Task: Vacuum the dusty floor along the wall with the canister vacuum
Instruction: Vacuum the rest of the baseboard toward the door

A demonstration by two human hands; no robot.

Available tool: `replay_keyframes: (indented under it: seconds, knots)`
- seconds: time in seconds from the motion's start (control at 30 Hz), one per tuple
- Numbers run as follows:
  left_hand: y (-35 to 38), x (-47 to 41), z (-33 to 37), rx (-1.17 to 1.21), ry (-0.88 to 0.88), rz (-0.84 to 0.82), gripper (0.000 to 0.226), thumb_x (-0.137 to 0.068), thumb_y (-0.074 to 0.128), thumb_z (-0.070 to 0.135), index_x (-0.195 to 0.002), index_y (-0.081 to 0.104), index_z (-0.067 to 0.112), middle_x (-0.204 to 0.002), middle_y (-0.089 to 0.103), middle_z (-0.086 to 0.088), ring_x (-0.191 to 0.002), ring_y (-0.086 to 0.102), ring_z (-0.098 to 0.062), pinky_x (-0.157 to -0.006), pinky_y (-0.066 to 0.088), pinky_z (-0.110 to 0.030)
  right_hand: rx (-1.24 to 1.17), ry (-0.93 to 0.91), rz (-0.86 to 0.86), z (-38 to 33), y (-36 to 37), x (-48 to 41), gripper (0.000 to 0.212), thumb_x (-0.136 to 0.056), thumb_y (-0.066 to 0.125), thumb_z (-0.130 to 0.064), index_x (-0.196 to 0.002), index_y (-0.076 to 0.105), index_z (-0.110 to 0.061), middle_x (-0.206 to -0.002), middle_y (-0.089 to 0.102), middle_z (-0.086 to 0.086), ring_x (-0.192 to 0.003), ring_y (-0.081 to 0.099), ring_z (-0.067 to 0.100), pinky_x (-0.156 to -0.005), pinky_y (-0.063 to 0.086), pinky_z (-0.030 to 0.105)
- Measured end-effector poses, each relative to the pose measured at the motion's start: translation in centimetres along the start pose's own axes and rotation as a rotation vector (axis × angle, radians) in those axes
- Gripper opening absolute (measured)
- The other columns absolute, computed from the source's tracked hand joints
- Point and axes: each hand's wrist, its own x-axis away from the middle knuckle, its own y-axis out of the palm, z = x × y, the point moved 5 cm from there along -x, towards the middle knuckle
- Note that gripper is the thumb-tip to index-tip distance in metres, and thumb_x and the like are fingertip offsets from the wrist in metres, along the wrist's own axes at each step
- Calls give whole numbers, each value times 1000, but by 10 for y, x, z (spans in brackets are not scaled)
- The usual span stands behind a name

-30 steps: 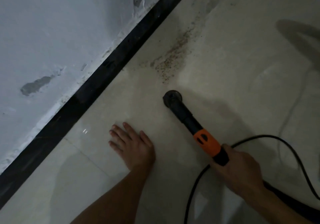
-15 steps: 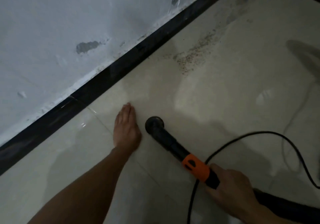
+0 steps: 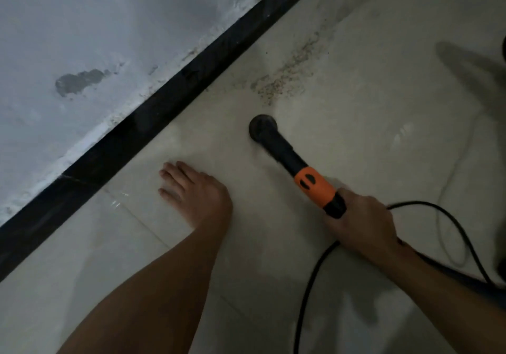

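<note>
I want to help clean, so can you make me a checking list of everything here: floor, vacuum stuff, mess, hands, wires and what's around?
Surface: pale tiled floor, dusty near the wall.
Job's things: black vacuum wand with orange collar, round nozzle at the floor, just short of the gritty dust patch.
Clutter: nothing seen.
Hands: left hand flat on the floor, fingers straight; right hand grips the wand behind the collar.
Cables: black cord loops on the floor beside the right hand.
Surroundings: scuffed white wall, black baseboard.
</note>
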Motion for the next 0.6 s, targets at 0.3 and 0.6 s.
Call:
replay_keyframes:
  seconds: [0.3,0.6]
  knots:
    - [-2,0,3,-11,-6,-56,59,-99,21,29,-151,11,3,-160,2,-18,-148,-3,-32,-118,-1,-53,-213,306,136,36,-49,-74,28,-71,72,-41,-82,64,-17,-64,59,3,-60,58,27,-56,40,30]
    - [-9,1,8,-22,-24,-91,60,-101,22,28,-152,5,4,-160,-3,-16,-148,-9,-29,-118,-5,-50,-46,200,4,13,-27,-61,28,-77,71,-39,-97,65,-21,-85,69,14,-82,66,36,-68,47,35]
